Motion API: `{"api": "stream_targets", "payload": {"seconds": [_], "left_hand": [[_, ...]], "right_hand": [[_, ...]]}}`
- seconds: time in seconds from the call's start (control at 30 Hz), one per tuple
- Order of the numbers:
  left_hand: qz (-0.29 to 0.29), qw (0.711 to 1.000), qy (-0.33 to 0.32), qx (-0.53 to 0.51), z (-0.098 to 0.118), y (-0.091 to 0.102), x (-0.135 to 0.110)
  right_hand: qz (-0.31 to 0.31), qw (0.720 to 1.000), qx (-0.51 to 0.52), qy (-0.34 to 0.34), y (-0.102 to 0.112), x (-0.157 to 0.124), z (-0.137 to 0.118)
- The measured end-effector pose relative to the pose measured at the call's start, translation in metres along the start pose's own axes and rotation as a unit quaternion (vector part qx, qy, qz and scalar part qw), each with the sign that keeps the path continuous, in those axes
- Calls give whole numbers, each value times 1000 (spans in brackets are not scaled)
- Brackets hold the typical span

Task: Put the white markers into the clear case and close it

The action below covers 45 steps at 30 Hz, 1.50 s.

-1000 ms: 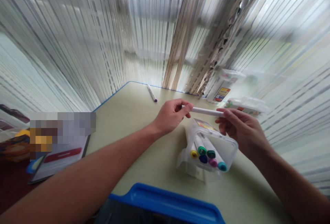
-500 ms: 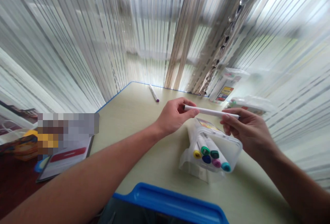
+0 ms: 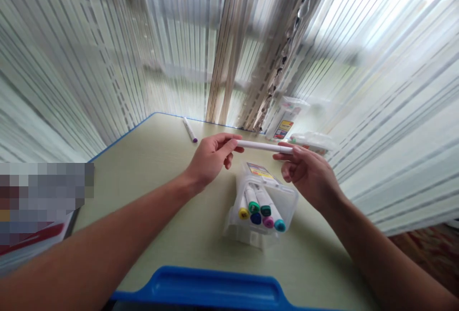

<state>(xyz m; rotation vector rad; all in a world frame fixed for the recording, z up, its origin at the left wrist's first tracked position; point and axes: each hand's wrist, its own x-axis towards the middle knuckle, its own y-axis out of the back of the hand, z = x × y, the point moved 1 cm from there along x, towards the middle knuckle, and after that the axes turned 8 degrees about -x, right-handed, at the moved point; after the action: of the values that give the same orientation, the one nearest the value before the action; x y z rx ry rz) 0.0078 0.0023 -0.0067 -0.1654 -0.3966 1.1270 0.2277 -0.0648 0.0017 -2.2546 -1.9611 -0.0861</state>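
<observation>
A white marker (image 3: 260,145) is held nearly level above the table, one end in each hand. My left hand (image 3: 214,157) pinches its left end between thumb and fingers. At the other end, my right hand (image 3: 309,170) closes its thumb and fingers round the marker; both tips are covered by fingers. Below lies a clear plastic case (image 3: 291,202) on its side, its opening towards me. Inside are several white markers with coloured ends, among them a yellow-ended marker (image 3: 244,213) and a turquoise-ended marker (image 3: 279,225).
A purple-ended marker (image 3: 190,130) lies near the far edge of the table (image 3: 143,177). At the back right stand an upright clear case (image 3: 286,119) and another clear package (image 3: 312,142). A blue tray rim (image 3: 215,284) runs along the front. Striped curtains (image 3: 172,53) hang behind.
The view has swung right, so everything sits further left. Both hands still hold the marker; its dark tips, visible before, are now covered by my fingers.
</observation>
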Motion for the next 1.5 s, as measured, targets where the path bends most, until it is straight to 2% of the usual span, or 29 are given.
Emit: {"api": "stream_targets", "payload": {"seconds": [0.13,0.37,0.6,0.83,0.97,1.3,1.5], "left_hand": [[-2,1000,7,5,1,0,0],[-40,994,-21,100,1,-2,-4],[-44,995,-22,93,2,-2,-4],[-17,1000,7,9,0,-1,-1],[-13,1000,14,-5,0,-1,0],[-48,994,-18,92,2,-1,-4],[-43,994,-34,98,0,0,-3]], "right_hand": [[6,1000,-10,17,-2,0,2],[15,996,-79,45,-2,0,8],[4,998,-56,33,-1,0,7],[8,1000,-2,2,-1,1,0],[10,1000,-9,8,-2,0,-2],[20,994,-96,53,-2,-2,5],[15,993,-105,53,-1,-3,7]]}}
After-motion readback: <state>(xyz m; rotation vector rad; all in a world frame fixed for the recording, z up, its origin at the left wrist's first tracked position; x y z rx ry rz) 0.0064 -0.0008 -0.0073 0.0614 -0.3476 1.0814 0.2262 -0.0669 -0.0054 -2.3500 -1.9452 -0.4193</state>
